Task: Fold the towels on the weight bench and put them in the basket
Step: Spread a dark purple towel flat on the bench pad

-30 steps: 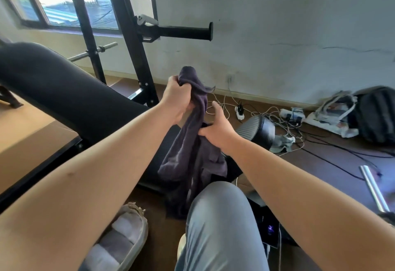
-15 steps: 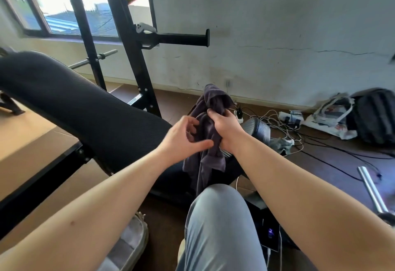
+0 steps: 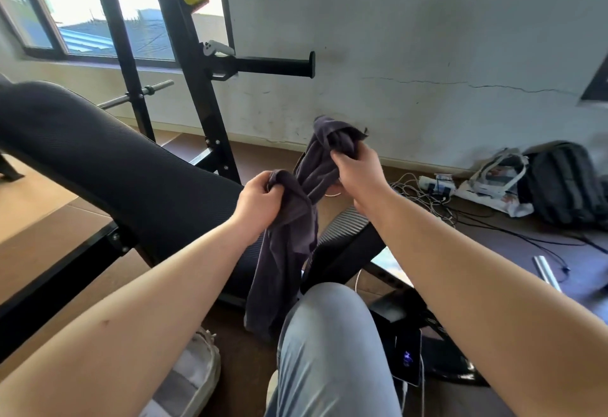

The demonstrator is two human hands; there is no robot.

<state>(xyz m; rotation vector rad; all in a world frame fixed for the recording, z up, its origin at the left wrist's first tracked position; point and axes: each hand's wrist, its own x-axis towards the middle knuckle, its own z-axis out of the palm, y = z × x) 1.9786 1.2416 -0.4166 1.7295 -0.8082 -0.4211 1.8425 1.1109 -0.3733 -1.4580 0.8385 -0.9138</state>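
Observation:
A dark purple-grey towel [image 3: 286, 252] hangs bunched in the air over the low end of the black padded weight bench [image 3: 108, 166]. My right hand [image 3: 358, 173] grips its top bunch, held higher and further out. My left hand [image 3: 260, 199] grips another fold of the same towel, lower and to the left. The rest of the cloth drapes down to my raised knee [image 3: 325, 334] in grey trousers. No basket is in view.
The black rack uprights [image 3: 194, 64] and a horizontal peg [image 3: 276, 64] stand behind the bench. Cables and a power strip [image 3: 434, 183], a white bag [image 3: 493, 186] and a black backpack [image 3: 566, 183] lie on the floor at right. A phone [image 3: 408, 360] lies by my knee.
My right hand has lifted the towel's top further up and to the right. My left hand, which was reaching with loose fingers, has closed on a lower fold of the towel.

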